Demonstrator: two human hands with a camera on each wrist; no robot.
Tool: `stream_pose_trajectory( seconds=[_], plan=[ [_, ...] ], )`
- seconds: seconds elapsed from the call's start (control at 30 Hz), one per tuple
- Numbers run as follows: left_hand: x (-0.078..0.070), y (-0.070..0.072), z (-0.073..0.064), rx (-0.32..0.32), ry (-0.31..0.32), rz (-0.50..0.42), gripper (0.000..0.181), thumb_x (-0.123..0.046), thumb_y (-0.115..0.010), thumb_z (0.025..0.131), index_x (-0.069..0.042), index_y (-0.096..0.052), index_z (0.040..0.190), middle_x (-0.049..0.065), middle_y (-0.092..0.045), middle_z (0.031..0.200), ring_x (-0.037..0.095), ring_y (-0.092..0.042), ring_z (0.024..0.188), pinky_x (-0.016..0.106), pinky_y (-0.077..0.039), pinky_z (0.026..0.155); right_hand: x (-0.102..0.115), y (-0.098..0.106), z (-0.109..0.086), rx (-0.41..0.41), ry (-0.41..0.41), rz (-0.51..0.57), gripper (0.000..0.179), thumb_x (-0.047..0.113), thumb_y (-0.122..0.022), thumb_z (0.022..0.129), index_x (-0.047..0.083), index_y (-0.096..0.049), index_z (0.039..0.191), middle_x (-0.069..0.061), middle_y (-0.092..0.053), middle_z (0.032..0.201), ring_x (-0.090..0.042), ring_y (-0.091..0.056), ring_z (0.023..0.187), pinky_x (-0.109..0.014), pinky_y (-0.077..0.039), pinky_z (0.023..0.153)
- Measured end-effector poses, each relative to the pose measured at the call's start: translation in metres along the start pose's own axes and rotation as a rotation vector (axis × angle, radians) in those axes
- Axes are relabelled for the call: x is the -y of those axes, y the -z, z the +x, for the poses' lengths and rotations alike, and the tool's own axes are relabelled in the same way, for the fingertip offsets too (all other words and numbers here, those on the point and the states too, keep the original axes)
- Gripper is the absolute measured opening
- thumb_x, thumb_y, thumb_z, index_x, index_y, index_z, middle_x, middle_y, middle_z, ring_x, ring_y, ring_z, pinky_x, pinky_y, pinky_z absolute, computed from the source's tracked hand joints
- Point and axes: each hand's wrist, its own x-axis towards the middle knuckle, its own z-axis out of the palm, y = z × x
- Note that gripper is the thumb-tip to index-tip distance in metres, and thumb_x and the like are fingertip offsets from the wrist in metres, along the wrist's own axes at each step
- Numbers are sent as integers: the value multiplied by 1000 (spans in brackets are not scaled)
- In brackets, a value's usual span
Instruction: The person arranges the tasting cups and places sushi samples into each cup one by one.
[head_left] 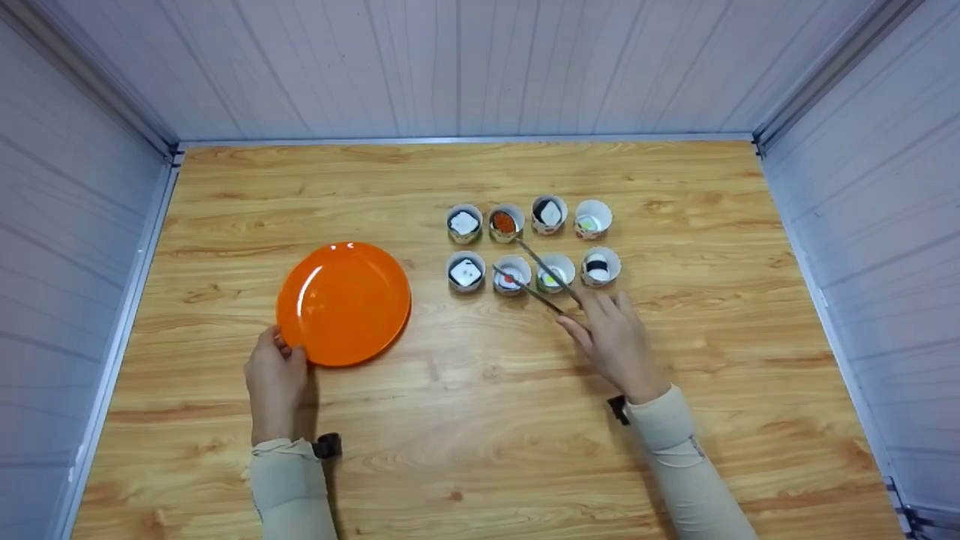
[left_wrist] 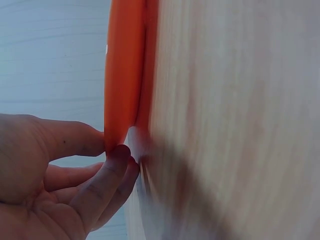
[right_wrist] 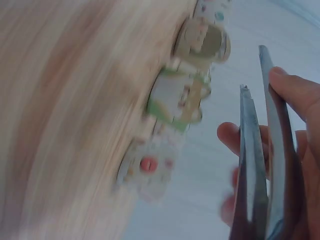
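With thumb and fingers, my left hand (head_left: pixel 276 379) pinches the lower left rim of a round, glossy orange plate (head_left: pixel 349 300); the left wrist view shows the pinched edge (left_wrist: pixel 117 100) close over the wood. My right hand (head_left: pixel 619 345) grips metal tongs (head_left: pixel 548 271), whose two arms are spread apart with nothing between the tips. In the head view the tips overlap the cup with a red-dotted white piece (head_left: pixel 508 279) and the front of the cup with an orange-topped piece (head_left: pixel 504 223). The right wrist view shows the tongs (right_wrist: pixel 252 160) beside the cups' patterned sides.
Several small paper cups stand in two rows, holding sushi-like pieces, among them a white one with a black band (head_left: pixel 598 265) and a black-and-white one (head_left: pixel 465 271). Pale panel walls (head_left: pixel 457 67) close off the back and sides of the wooden table (head_left: pixel 465 450).
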Motion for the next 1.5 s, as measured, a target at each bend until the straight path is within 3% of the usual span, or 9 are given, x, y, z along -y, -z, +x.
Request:
stream_pose_trajectory(
  seconds=[0.17,0.53,0.73,0.87,0.97,1.3,1.5],
  plan=[
    [-1,0,1,17,19,-4,51,-3,-47,101,9,-34,149,29,-53,134,38,-52,120,49,-45,103,18,-15,16,27,34,34,49,31,-71,94,1,-60,132,-13,-68,103,-31,-45,78,-42,-39,67],
    [2,0,3,14,-1,-5,50,-2,-48,100,9,-37,147,29,-53,134,39,-52,122,49,-44,104,74,-43,50,159,129,60,56,43,-61,99,4,-55,139,-10,-67,113,-28,-51,90,-37,-46,72],
    [2,0,2,12,-6,-2,50,-2,-48,100,10,-36,147,30,-53,133,39,-52,120,50,-44,104,98,-61,67,201,197,53,52,41,-63,98,7,-55,137,-9,-67,114,-30,-54,94,-40,-50,81],
    [3,-1,2,-18,-37,21,51,-1,-49,98,14,-37,145,32,-55,129,42,-55,117,51,-45,102,107,-73,73,212,232,4,49,41,-65,97,8,-56,132,-8,-67,117,-29,-55,99,-39,-51,86],
    [4,-1,2,-29,-45,29,51,-1,-49,97,15,-37,144,33,-55,127,43,-55,116,51,-45,102,112,-81,74,233,245,-40,49,43,-64,97,9,-58,131,-6,-68,113,-27,-55,97,-37,-51,80],
    [2,-1,2,1,7,10,52,-1,-49,100,11,-35,148,30,-53,134,39,-53,121,49,-44,105,127,-96,74,360,250,-129,51,48,-57,100,10,-58,132,-5,-66,104,-23,-51,86,-32,-49,70],
    [0,-1,2,9,28,5,52,-2,-48,99,9,-35,148,29,-52,135,38,-52,122,49,-43,105,129,-100,74,428,219,-139,53,51,-54,100,10,-59,134,-5,-67,108,-24,-53,90,-35,-51,73]
  ],
)
